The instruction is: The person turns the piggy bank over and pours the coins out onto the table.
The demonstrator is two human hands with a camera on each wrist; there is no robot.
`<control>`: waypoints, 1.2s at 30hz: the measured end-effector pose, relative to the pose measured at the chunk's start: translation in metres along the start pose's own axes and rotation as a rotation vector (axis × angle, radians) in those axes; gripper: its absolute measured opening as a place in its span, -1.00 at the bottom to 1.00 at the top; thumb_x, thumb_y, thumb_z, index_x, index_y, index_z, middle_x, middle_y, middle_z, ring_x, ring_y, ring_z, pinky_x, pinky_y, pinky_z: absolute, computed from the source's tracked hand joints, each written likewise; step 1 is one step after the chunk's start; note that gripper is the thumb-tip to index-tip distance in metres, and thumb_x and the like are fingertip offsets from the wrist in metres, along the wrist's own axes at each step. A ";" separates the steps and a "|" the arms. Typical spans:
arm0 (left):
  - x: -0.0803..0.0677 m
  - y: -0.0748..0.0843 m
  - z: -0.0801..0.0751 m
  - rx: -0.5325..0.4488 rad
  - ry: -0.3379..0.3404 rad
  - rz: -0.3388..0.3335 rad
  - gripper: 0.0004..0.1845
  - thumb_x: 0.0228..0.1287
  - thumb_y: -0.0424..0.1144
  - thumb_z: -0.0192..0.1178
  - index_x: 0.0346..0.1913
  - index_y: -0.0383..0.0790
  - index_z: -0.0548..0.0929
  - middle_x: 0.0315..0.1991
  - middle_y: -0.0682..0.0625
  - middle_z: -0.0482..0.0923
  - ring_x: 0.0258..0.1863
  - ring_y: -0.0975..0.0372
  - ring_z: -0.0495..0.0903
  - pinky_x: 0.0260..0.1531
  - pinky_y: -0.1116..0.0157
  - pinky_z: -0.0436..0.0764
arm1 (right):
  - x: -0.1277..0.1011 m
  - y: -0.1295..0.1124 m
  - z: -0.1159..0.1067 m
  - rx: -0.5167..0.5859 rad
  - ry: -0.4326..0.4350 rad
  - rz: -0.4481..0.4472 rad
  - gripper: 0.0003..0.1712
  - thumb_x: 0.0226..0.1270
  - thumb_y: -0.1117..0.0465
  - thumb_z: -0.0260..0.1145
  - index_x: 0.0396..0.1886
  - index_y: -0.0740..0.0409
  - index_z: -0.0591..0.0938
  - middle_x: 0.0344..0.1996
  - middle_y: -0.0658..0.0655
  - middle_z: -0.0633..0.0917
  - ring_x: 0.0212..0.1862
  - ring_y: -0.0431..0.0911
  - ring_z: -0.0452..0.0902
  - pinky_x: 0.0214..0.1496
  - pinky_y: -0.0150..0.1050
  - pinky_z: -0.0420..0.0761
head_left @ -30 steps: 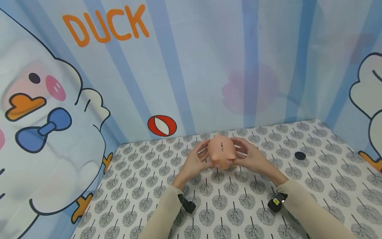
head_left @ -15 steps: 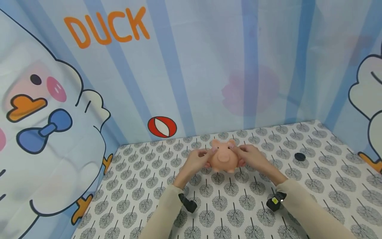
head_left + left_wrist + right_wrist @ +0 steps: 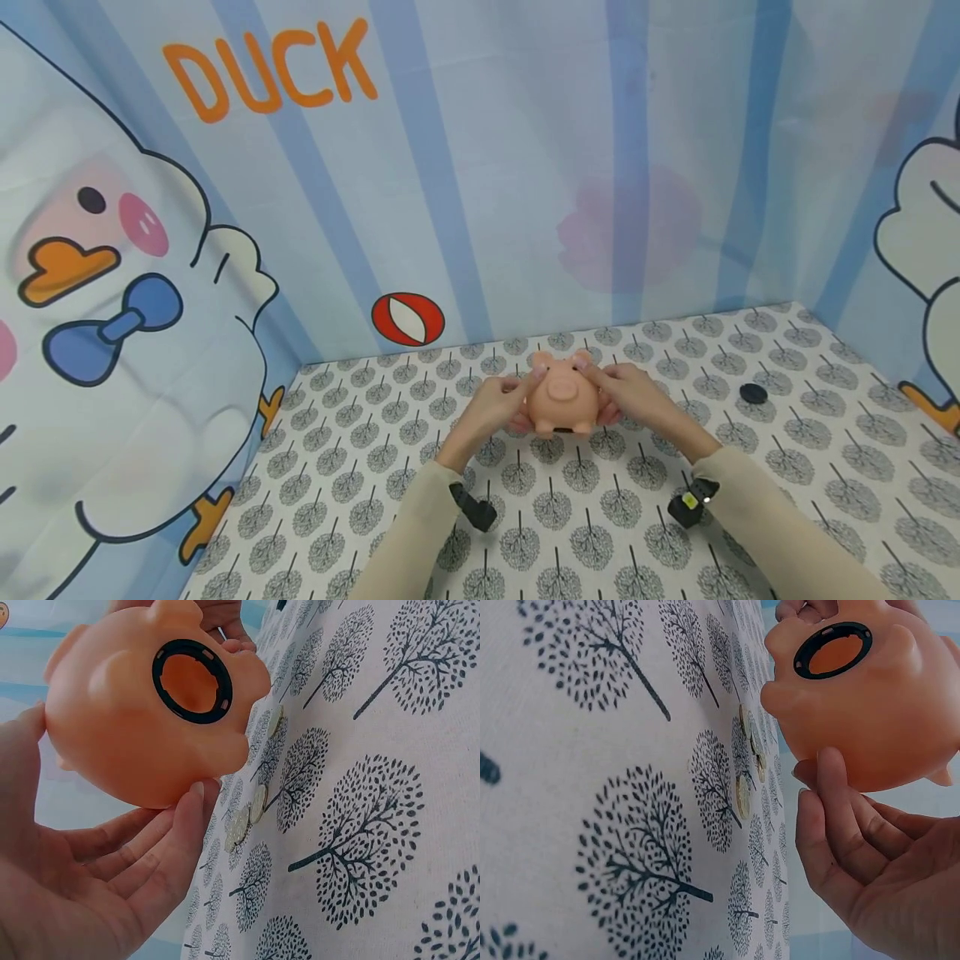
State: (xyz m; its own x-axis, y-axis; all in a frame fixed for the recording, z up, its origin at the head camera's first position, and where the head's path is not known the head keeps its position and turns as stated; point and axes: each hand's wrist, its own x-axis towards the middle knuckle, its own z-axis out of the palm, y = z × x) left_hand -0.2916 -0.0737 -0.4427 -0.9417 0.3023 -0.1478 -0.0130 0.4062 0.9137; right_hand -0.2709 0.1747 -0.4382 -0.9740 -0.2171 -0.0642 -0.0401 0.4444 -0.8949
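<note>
A pink piggy bank (image 3: 562,396) is held between both hands, its snout facing the head view. My left hand (image 3: 491,408) grips its side, thumb at the face and fingers curled underneath. On the other side my right hand (image 3: 633,396) holds it likewise. Both wrist views show the belly, where a black ring (image 3: 204,716) frames an uncovered round hole. Gold-coloured coins (image 3: 742,796) lie on the tablecloth below the bank; in the left wrist view a coin (image 3: 259,802) sits beside others. The pig's back is hidden from the head view.
A round black cap (image 3: 753,393) lies on the tree-print tablecloth (image 3: 360,533) to the right of the hands. A striped curtain (image 3: 517,167) with duck drawings rises behind the table and along both sides.
The piggy bank has tipped back: its slotted top faced the head view before, and now its face does. The black ring underneath has just come into sight. Both hands turned with it.
</note>
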 end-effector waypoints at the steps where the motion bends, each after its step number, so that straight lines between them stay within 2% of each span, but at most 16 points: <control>1: 0.000 -0.001 0.000 -0.006 -0.003 0.001 -0.10 0.27 0.59 0.11 0.04 -0.25 0.77 -0.32 -0.15 0.81 -0.41 0.13 0.82 -0.17 0.05 0.87 | 0.000 0.000 0.000 0.002 -0.002 0.002 -0.15 0.61 -0.39 0.01 -0.09 0.36 0.71 -0.48 0.13 0.80 -0.41 -0.05 0.74 -0.22 -0.13 0.82; 4: 0.000 -0.003 0.000 -0.002 -0.014 0.021 -0.11 0.29 0.55 0.15 0.14 -0.25 0.74 -0.22 -0.16 0.82 -0.34 0.09 0.84 -0.10 0.08 0.86 | 0.000 0.002 -0.001 0.000 -0.016 -0.015 -0.20 0.63 -0.35 0.04 -0.06 0.36 0.71 -0.44 0.17 0.81 -0.38 -0.04 0.74 -0.20 -0.15 0.82; 5: -0.001 -0.004 -0.001 0.006 -0.020 0.032 -0.13 0.30 0.52 0.17 0.21 -0.24 0.71 -0.17 -0.16 0.82 -0.29 0.07 0.85 -0.06 0.10 0.85 | -0.001 0.003 -0.001 -0.006 -0.021 -0.025 -0.21 0.62 -0.33 0.06 0.02 0.37 0.70 -0.38 0.19 0.82 -0.36 -0.04 0.74 -0.19 -0.15 0.82; 8: -0.002 -0.008 -0.003 0.028 -0.039 0.073 -0.19 0.36 0.36 0.28 0.40 -0.19 0.60 0.02 -0.18 0.77 -0.13 -0.01 0.84 0.10 0.10 0.80 | -0.003 0.006 -0.002 -0.001 -0.044 -0.046 -0.19 0.60 -0.28 0.16 0.33 0.40 0.56 -0.10 0.34 0.82 -0.26 -0.04 0.78 -0.11 -0.13 0.85; 10: -0.002 -0.010 -0.005 0.060 -0.046 0.102 -0.23 0.35 0.26 0.36 0.46 -0.14 0.55 0.13 -0.16 0.73 -0.01 -0.02 0.81 0.14 0.08 0.78 | -0.005 0.009 -0.002 0.011 -0.061 -0.049 -0.11 0.55 -0.26 0.25 0.51 0.36 0.41 0.14 0.43 0.74 -0.17 0.00 0.81 -0.04 -0.10 0.86; 12: -0.003 -0.012 -0.007 0.064 -0.059 0.132 -0.24 0.33 0.12 0.44 0.49 -0.13 0.51 0.23 -0.17 0.69 0.11 -0.02 0.77 0.17 0.07 0.78 | -0.007 0.011 -0.002 0.029 -0.076 -0.059 -0.04 0.50 -0.21 0.34 0.60 0.33 0.28 0.31 0.50 0.61 -0.01 0.08 0.81 0.05 -0.05 0.86; 15: -0.004 -0.012 -0.008 0.019 -0.082 0.164 -0.17 0.23 -0.06 0.55 0.53 -0.12 0.45 0.37 -0.17 0.60 0.27 -0.03 0.69 0.21 0.10 0.77 | -0.009 0.014 -0.003 0.013 -0.077 -0.085 0.01 0.39 -0.16 0.46 0.63 0.21 0.26 0.45 0.46 0.50 0.25 0.23 0.70 0.24 0.05 0.78; 17: -0.004 -0.011 -0.008 -0.034 -0.099 0.174 -0.11 0.17 -0.16 0.59 0.56 -0.13 0.41 0.46 -0.18 0.52 0.33 -0.07 0.65 0.25 0.12 0.75 | -0.009 0.015 -0.004 -0.001 -0.074 -0.106 0.04 0.34 -0.14 0.51 0.64 0.16 0.26 0.49 0.42 0.46 0.37 0.30 0.59 0.34 0.13 0.71; 20: -0.005 -0.010 -0.006 -0.098 -0.106 0.190 -0.05 0.11 -0.25 0.62 0.58 -0.13 0.38 0.54 -0.17 0.41 0.41 -0.08 0.58 0.31 0.17 0.71 | -0.009 0.017 -0.004 -0.002 -0.067 -0.134 0.06 0.29 -0.12 0.55 0.64 0.10 0.27 0.54 0.38 0.42 0.42 0.35 0.53 0.40 0.21 0.65; 27: -0.004 -0.016 -0.006 -0.158 -0.065 0.318 0.02 0.13 -0.44 0.56 0.61 0.09 0.31 0.62 -0.11 0.20 0.63 0.00 0.29 0.49 0.27 0.51 | -0.007 0.020 0.001 0.144 -0.021 -0.250 0.13 0.24 0.12 0.62 0.68 0.11 0.18 0.66 0.30 0.21 0.56 0.34 0.33 0.49 0.06 0.57; 36: -0.001 -0.020 -0.006 -0.163 -0.059 0.285 0.03 0.10 -0.45 0.59 0.58 0.20 0.33 0.61 -0.07 0.23 0.61 0.03 0.33 0.45 0.26 0.56 | -0.004 0.020 0.002 0.102 -0.010 -0.249 0.08 0.25 0.21 0.60 0.66 0.16 0.22 0.64 0.34 0.24 0.52 0.37 0.37 0.42 0.04 0.64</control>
State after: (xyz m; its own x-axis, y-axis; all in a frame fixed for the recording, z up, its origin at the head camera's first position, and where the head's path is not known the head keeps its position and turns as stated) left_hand -0.2922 -0.0869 -0.4584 -0.8940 0.4355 0.1052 0.1902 0.1563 0.9692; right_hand -0.2674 0.1825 -0.4573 -0.9347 -0.3173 0.1600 -0.2552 0.2862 -0.9235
